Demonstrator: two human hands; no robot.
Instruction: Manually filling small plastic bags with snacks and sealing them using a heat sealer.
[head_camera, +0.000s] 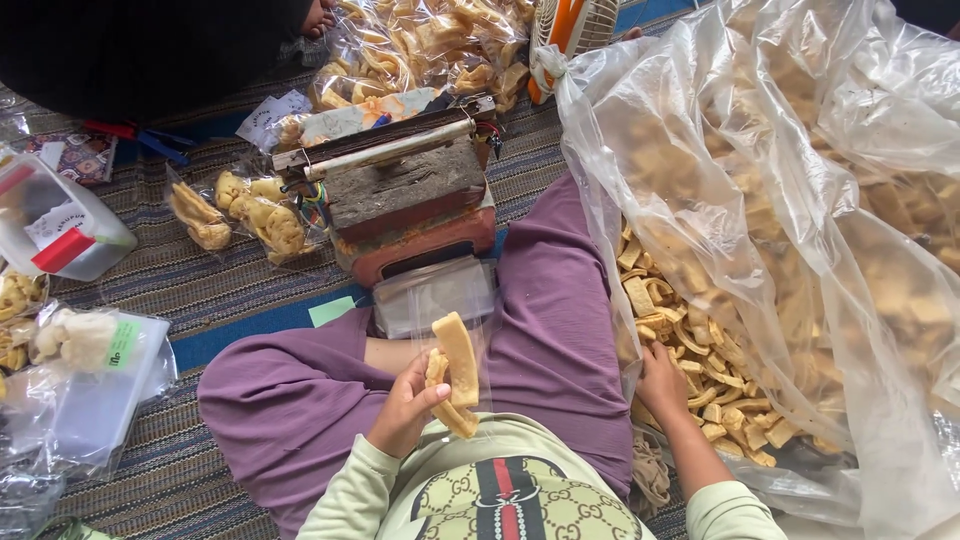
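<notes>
My left hand (405, 405) holds a small clear plastic bag (470, 345) with a few long yellow crackers (455, 372) standing in it, above my lap in purple trousers (290, 395). My right hand (662, 385) reaches into the mouth of a very large clear plastic sack (800, 200) at my right, fingers resting on the loose yellow crackers (700, 350) heaped inside. Whether that hand grips any cracker is hidden by the pile.
A worn red-brown bag sealer (410, 195) stands just ahead of my knees. Filled cracker bags (250, 212) lie on the striped mat, more bags (440, 45) behind. A clear plastic box (60, 235) sits left, a fan (570, 25) at top, another person in black (150, 50) top left.
</notes>
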